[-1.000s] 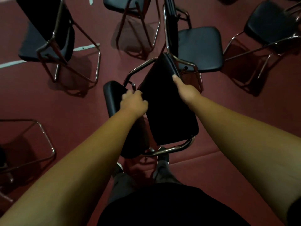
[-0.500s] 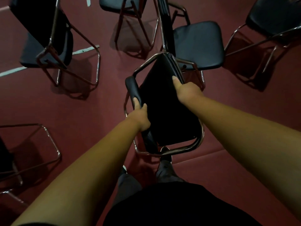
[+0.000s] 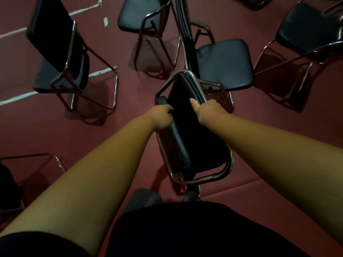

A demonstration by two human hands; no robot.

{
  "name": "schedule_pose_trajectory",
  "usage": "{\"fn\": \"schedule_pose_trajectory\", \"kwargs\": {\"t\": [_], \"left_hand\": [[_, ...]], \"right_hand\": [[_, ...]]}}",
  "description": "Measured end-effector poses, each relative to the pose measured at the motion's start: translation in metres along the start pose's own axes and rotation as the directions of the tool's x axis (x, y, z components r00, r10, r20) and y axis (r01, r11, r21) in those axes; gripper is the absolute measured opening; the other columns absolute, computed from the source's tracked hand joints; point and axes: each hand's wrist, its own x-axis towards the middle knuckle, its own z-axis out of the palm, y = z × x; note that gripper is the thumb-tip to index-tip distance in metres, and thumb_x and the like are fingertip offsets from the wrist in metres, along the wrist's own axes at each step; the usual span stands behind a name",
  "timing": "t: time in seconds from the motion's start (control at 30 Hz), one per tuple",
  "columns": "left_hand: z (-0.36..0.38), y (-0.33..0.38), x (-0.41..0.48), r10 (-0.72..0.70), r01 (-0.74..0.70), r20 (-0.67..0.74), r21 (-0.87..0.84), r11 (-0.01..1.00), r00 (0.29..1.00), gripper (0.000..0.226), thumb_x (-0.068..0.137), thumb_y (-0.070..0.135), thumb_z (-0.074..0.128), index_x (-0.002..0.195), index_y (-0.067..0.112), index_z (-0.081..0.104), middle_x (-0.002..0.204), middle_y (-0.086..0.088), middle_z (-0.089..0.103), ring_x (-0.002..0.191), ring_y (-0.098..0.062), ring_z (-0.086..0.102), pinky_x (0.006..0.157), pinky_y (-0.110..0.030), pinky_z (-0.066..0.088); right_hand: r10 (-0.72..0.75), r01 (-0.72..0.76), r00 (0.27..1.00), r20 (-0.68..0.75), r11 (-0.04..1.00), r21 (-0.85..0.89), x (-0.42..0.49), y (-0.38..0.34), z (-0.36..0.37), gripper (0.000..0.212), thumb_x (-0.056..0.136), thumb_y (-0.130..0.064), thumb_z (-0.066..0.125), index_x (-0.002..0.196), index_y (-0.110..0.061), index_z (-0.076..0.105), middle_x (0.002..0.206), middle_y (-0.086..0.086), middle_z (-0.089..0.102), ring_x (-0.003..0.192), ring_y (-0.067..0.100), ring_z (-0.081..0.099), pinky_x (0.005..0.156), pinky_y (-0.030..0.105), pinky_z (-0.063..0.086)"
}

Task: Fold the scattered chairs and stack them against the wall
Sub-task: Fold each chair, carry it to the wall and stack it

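1. Folding one chair (image 3: 187, 145): it stands on the maroon floor (image 3: 55, 130) right in front of the person's legs.
2. Its seat (image 3: 193, 127) and padded backrest (image 3: 179, 145) sit nearly flat together inside the chrome frame (image 3: 209, 178). It looks almost shut, but I can't confirm it's fully collapsed.
3. Left hand (image 3: 161, 117): fingers curled round the backrest pad near its upper end, a firm grip.
4. Right hand (image 3: 207, 111): clamped on the right edge of the seat or the frame tube there (can't tell which), with the thumb lying along the seat panel.
5. Step, my read: the tail end of the fold on this chair. Stacking hasn't begun for it. No wall or stack is in view, so the drop point is unknown.
6. Remaining work: five chairs show unfolded around it.
   - upper-left chair (image 3: 61, 76)
   - top-centre chair (image 3: 137, 17)
   - chair just behind (image 3: 224, 64)
   - top-right chair (image 3: 306, 32)
   - lower-left chair (image 3: 7, 184), partly cut off
7. Next move calls for:
   - Squeeze the last gap closed, with the fingers kept out of the pinch between pad and tube.
   - Regrip on the frame for the carry.
   - Lift clear of the chair just behind, since its legs sit very close to the top of the held frame and could snag.
   - Carry it edge-on through the gaps between the open chairs.
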Motion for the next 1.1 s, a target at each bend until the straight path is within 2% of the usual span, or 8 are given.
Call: {"fn": "schedule_pose_trajectory", "kwargs": {"t": [0.13, 0.23, 0.33, 0.4, 0.5, 0.63, 0.8, 1.1], "left_hand": [[-0.045, 0.022, 0.014, 0.102, -0.096, -0.102, 0.064, 0.993, 0.99, 0.059, 0.094, 0.013, 0.063, 0.151, 0.012, 0.05, 0.149, -0.015, 0.054, 0.132, -0.034, 0.056, 0.108, -0.036, 0.043], [-0.064, 0.03, 0.039, 0.265, -0.237, -0.151, 0.182, 0.954, 0.952, 0.07, 0.087, 0.011, 0.065, 0.154, 0.013, 0.043, 0.156, -0.014, 0.043, 0.138, -0.036, 0.049, 0.114, -0.042, 0.041], [-0.07, 0.046, 0.068, 0.497, -0.431, -0.054, 0.423, 0.797, 0.866, 0.088, 0.085, 0.016, 0.07, 0.163, 0.017, 0.029, 0.171, -0.006, 0.025, 0.151, -0.033, 0.033, 0.123, -0.044, 0.032], [-0.068, 0.065, 0.088, 0.582, -0.527, 0.099, 0.565, 0.635, 0.807, 0.097, 0.089, 0.023, 0.072, 0.168, 0.019, 0.017, 0.175, -0.003, 0.013, 0.158, -0.031, 0.022, 0.128, -0.042, 0.023], [-0.064, 0.086, 0.113, 0.551, -0.591, 0.312, 0.666, 0.454, 0.774, 0.115, 0.082, 0.039, 0.083, 0.168, 0.026, 0.008, 0.176, 0.0, 0.009, 0.16, -0.03, 0.015, 0.129, -0.044, 0.02], [-0.052, 0.117, 0.127, 0.574, -0.666, 0.44, 0.697, 0.268, 0.691, 0.103, 0.064, 0.062, 0.09, 0.149, 0.026, 0.044, 0.152, -0.005, 0.048, 0.143, -0.03, 0.043, 0.116, -0.044, 0.036], [-0.042, 0.156, 0.124, 0.526, -0.718, 0.551, 0.673, 0.179, 0.648, 0.108, 0.058, 0.072, 0.089, 0.141, 0.015, 0.051, 0.144, -0.009, 0.053, 0.133, -0.031, 0.054, 0.109, -0.044, 0.045], [0.01, 0.21, 0.098, 0.346, -0.777, 0.722, 0.629, 0.035, 0.599, 0.084, 0.05, 0.072, 0.086, 0.121, 0.037, 0.058, 0.119, 0.005, 0.069, 0.11, -0.026, 0.067, 0.096, -0.045, 0.055]], "right_hand": [[0.01, -0.009, 1.0, -0.007, 0.999, 0.045, 0.007, -0.005, -0.002, 0.103, 0.082, -0.091, 0.051, 0.14, -0.005, 0.051, 0.132, 0.019, 0.066, 0.117, 0.044, 0.065, 0.102, 0.05, 0.052], [-0.036, 0.036, 0.999, -0.001, 0.995, -0.094, 0.013, -0.008, -0.006, 0.083, 0.095, -0.075, 0.051, 0.15, -0.013, 0.046, 0.125, 0.02, 0.062, 0.118, 0.044, 0.062, 0.093, 0.045, 0.05], [-0.087, 0.091, 0.995, 0.04, 0.99, -0.103, 0.017, -0.005, -0.012, 0.071, 0.102, -0.065, 0.048, 0.142, -0.006, 0.057, 0.099, 0.013, 0.056, 0.117, 0.041, 0.062, 0.086, 0.044, 0.046], [-0.038, 0.045, 0.996, 0.075, 0.994, -0.101, 0.018, -0.001, -0.02, 0.062, 0.107, -0.055, 0.047, 0.152, -0.012, 0.048, 0.124, 0.022, 0.055, 0.125, 0.042, 0.057, 0.095, 0.044, 0.046], [-0.012, 0.039, 0.987, 0.157, 0.985, -0.171, 0.017, 0.01, -0.029, 0.076, 0.101, -0.064, 0.056, 0.158, -0.019, 0.036, 0.15, 0.021, 0.048, 0.134, 0.041, 0.053, 0.106, 0.042, 0.044], [-0.013, 0.024, 0.981, 0.191, 0.998, -0.051, 0.011, 0.048, -0.036, 0.088, 0.076, -0.058, 0.088, 0.142, -0.019, 0.043, 0.134, 0.008, 0.062, 0.119, 0.028, 0.061, 0.096, 0.034, 0.047], [0.207, -0.204, 0.974, 0.096, 0.978, -0.039, -0.027, 0.106, -0.019, 0.106, 0.067, -0.066, 0.09, 0.142, -0.014, 0.037, 0.135, 0.014, 0.061, 0.119, 0.034, 0.06, 0.096, 0.043, 0.053], [0.257, -0.264, 0.965, 0.059, 0.943, 0.202, -0.069, 0.165, 0.001, 0.097, 0.071, -0.064, 0.089, 0.144, -0.019, 0.044, 0.136, 0.008, 0.06, 0.115, 0.03, 0.061, 0.084, 0.038, 0.051]]}}
